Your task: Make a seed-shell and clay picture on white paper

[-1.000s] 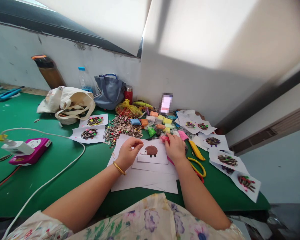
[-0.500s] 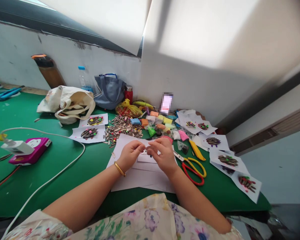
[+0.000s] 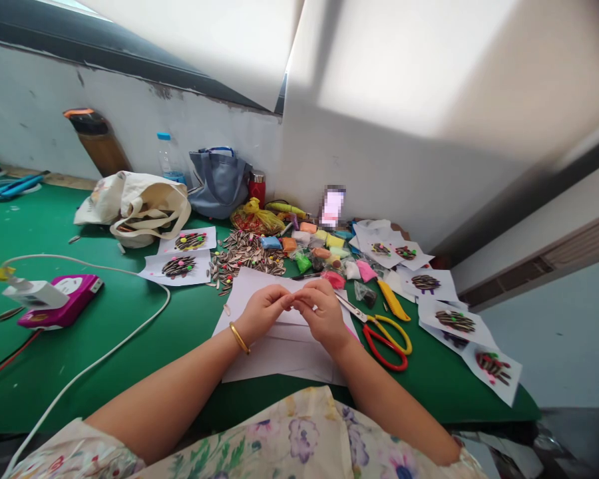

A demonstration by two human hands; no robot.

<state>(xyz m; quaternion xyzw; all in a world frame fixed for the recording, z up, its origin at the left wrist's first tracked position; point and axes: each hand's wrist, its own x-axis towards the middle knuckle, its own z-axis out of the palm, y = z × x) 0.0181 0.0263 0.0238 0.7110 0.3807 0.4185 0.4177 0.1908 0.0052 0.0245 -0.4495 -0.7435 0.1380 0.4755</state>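
My left hand (image 3: 265, 310), with a gold bangle at its wrist, and my right hand (image 3: 321, 311) meet at the fingertips above white paper sheets (image 3: 289, 366). Both are closed in a pinch. Whatever sits between the fingertips is too small and hidden to name. Right of my right hand lie scissors (image 3: 390, 340) with one red and one yellow handle, blades towards the hand. Beyond the paper is a heap of striped sunflower seeds (image 3: 249, 254). Small packets of coloured modelling clay (image 3: 335, 241) lie beside it.
Paper cards bearing seed figures lie at left (image 3: 180, 266) and right (image 3: 454, 320). A yellow cutter knife (image 3: 393, 301) rests near the scissors. A purple power strip (image 3: 74, 301) with a white cable stands left. Bags (image 3: 219, 183), a bottle (image 3: 166, 159) and a phone (image 3: 333, 206) line the wall.
My hands have drawn closer and their fingertips now touch. The small dark marks on the paper between them are covered. My right hand has tilted slightly inward.
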